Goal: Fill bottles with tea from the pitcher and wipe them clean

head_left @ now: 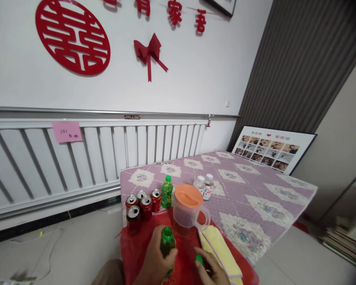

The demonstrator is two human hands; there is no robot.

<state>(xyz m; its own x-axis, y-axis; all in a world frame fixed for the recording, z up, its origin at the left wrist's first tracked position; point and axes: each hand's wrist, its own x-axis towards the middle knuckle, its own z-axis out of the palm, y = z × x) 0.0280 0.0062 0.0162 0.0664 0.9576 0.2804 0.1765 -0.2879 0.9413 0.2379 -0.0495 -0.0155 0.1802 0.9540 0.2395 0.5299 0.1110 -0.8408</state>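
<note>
My left hand (158, 255) is wrapped round an uncapped green bottle (167, 241), held upright over a red cloth (185, 251). A green cap (199, 259) is between the fingers of my right hand (210, 267), to the right of the bottle and apart from it. Just beyond stands a clear plastic pitcher (184, 215) with an orange lid (189, 196). A capped green bottle (167, 192) stands behind, left of the pitcher. Several opened drink cans (146, 208) are grouped at the left. A folded yellow cloth (222, 253) lies beside my right hand.
Two white-capped bottles (208, 187) stand behind the pitcher on the patterned tablecloth (246, 174). A white radiator (106, 150) runs along the wall behind the table. A framed photo board (274, 148) leans at the far right.
</note>
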